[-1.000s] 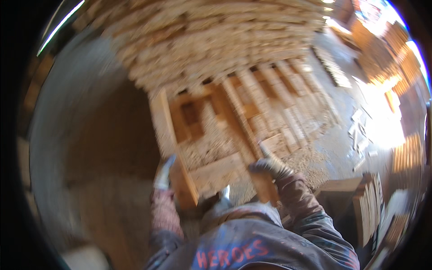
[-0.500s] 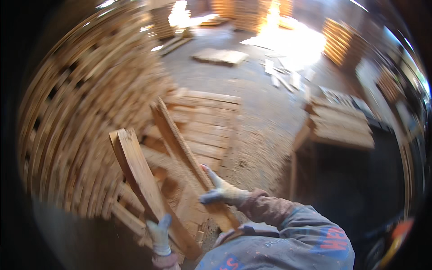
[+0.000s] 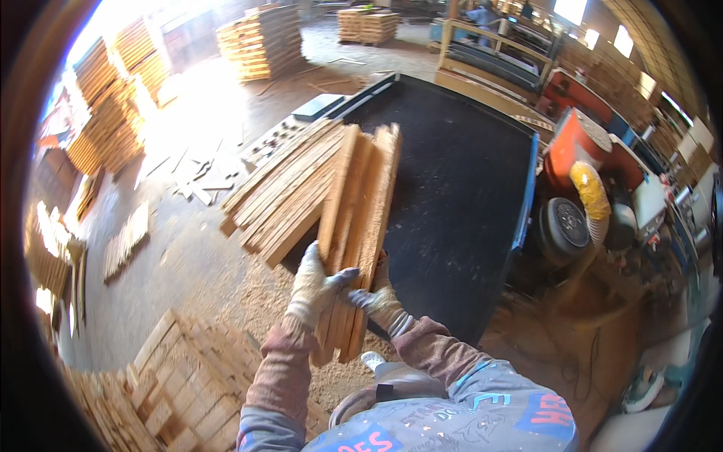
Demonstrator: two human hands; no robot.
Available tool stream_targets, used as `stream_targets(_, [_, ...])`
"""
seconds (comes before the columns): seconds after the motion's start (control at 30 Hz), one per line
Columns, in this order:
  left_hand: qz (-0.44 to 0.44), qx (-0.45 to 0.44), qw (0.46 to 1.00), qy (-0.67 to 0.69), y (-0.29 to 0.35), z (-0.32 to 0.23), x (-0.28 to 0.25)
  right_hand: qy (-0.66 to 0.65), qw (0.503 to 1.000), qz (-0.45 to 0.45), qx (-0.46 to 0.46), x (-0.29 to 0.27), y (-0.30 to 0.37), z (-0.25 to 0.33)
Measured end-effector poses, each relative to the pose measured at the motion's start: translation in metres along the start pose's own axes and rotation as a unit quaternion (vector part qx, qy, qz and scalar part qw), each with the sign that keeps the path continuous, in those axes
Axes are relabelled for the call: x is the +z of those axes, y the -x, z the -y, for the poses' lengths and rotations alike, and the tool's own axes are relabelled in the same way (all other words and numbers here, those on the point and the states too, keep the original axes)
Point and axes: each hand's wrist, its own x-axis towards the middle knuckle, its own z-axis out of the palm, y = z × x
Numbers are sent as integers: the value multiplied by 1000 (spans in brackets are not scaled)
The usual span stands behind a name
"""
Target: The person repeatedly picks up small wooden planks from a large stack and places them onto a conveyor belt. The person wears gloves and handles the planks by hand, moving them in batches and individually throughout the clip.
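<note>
A few long wooden boards [image 3: 354, 203] stand out in front of me, pressed side by side and slanting away. My left hand [image 3: 315, 286], in a pale work glove with greyish fingertips, is closed on their left side. On their right side my right hand [image 3: 384, 297], gloved the same way, is closed too, its fingers partly hidden behind the wood. The two thumbs nearly meet across the boards. Just left of the bundle's far end, a row of similar boards [image 3: 282, 192] lies on the edge of a black-topped table [image 3: 459, 196].
A stack of boards [image 3: 192, 369] is low at the left. An orange machine [image 3: 576, 147] with a yellow hose [image 3: 590, 188] stands right of the table. Wood scraps [image 3: 199, 181] litter the floor at left; stacked lumber [image 3: 260, 45] is farther back. A person [image 3: 482, 16] stands far off.
My view has swung right from the lumber stack to the black table. The boards, held apart in separate hands before, are now together between both hands.
</note>
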Motion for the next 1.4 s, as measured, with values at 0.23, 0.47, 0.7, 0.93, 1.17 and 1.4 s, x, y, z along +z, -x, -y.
stream_targets(0.23, [160,-31,974,-159,-85,66,68,620,759,-191,51,-73,-57,4])
stream_targets(0.47, [19,-16,977,-210,-61,13,-12,724,683,-75,-56,-75,-201,-66])
stream_targets(0.7, [-228,-190,921,-252,243,135,-62,503,862,-60,-3,-71,-207,-40])
stream_targets(0.93, [-254,-773,552,-185,632,117,-16,418,693,517,-280,161,18,-180])
stream_targets(1.17, [-287,-661,676,-154,644,117,12,299,84,873,-376,251,375,-260])
stream_targets(1.4, [-614,-553,521,-214,821,94,-47,426,0,865,-264,241,374,-270])
